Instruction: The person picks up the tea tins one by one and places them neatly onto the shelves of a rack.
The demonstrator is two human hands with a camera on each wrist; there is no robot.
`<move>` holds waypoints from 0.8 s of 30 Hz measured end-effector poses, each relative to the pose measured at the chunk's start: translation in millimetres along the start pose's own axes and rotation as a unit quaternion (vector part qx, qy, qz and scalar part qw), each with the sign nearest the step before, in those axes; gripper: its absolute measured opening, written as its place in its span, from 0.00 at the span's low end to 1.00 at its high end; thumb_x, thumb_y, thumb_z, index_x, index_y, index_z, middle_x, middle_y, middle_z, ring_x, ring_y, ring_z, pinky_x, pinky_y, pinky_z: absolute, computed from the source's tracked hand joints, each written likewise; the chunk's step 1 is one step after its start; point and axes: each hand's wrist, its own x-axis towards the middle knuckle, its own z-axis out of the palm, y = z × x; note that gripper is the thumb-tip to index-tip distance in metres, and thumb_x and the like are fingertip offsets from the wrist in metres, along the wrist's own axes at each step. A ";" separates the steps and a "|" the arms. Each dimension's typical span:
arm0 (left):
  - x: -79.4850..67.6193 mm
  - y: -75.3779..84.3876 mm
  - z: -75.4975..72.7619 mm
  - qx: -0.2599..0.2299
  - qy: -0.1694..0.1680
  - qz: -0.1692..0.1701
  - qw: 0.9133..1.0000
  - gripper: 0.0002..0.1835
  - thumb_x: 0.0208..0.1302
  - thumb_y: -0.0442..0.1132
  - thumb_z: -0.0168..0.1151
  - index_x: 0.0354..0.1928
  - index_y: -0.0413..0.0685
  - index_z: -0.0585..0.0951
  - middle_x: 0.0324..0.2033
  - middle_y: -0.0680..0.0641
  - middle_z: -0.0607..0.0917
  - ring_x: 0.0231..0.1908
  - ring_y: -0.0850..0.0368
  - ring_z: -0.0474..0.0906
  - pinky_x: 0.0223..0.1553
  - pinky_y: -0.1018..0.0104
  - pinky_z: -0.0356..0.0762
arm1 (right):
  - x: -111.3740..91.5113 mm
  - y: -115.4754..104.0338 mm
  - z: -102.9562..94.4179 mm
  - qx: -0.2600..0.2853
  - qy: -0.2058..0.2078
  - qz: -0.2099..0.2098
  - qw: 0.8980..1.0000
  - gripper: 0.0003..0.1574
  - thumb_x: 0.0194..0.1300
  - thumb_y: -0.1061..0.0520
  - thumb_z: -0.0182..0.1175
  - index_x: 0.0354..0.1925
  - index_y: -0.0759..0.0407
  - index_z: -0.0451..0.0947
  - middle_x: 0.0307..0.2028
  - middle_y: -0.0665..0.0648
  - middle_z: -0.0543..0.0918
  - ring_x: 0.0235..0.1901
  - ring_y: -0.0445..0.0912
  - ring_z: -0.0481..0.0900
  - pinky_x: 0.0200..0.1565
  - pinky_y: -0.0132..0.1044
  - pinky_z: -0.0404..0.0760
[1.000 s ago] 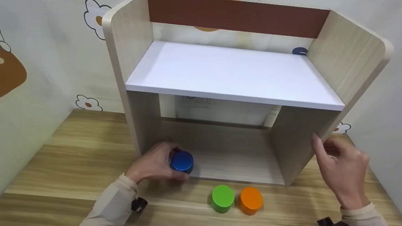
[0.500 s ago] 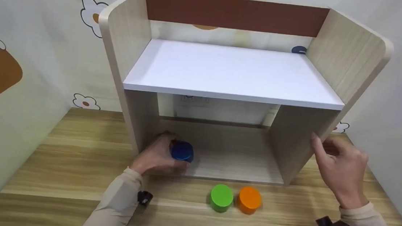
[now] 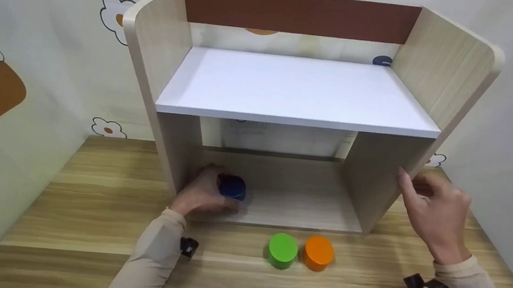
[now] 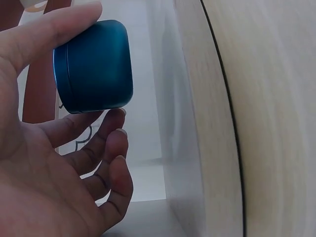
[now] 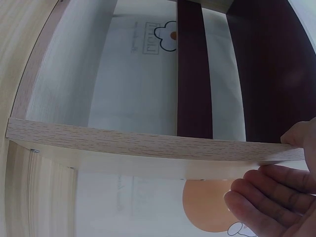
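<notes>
My left hand (image 3: 203,192) holds a small round blue tin (image 3: 232,187) inside the lower compartment of a desktop bookshelf (image 3: 298,89), near its left side. In the left wrist view, the thumb and forefinger grip the blue tin (image 4: 98,69), and a lid seam shows on it. Its other fingers curl loosely below. My right hand (image 3: 438,215) grips the front edge of the right side panel (image 3: 386,174), with the thumb inside and the other fingers outside, as the right wrist view shows. A green round tin (image 3: 282,250) and an orange one (image 3: 319,253) stand side by side before the bookshelf.
The bookshelf has a white middle board and a brown back rail (image 3: 300,13). It stands on a wood-grain table (image 3: 105,223) against walls with cartoon prints. The white board's front edge (image 3: 295,121) overhangs the lower compartment.
My left hand has carried the blue tin from the bookshelf's front edge deeper into the lower compartment. The right hand keeps its place on the panel, and the head view has shifted slightly.
</notes>
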 end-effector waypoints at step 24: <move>3.7 -5.7 7.8 0.029 -0.001 -0.002 1.000 0.45 0.39 0.49 0.85 0.60 0.33 0.77 0.52 0.39 0.79 0.53 0.43 0.76 0.59 0.50 0.73 | -0.3 0.9 -1.4 -0.005 0.005 -0.007 1.000 0.14 0.63 0.57 0.69 0.25 0.66 0.85 0.23 0.60 0.87 0.28 0.15 0.70 0.32 0.14 0.67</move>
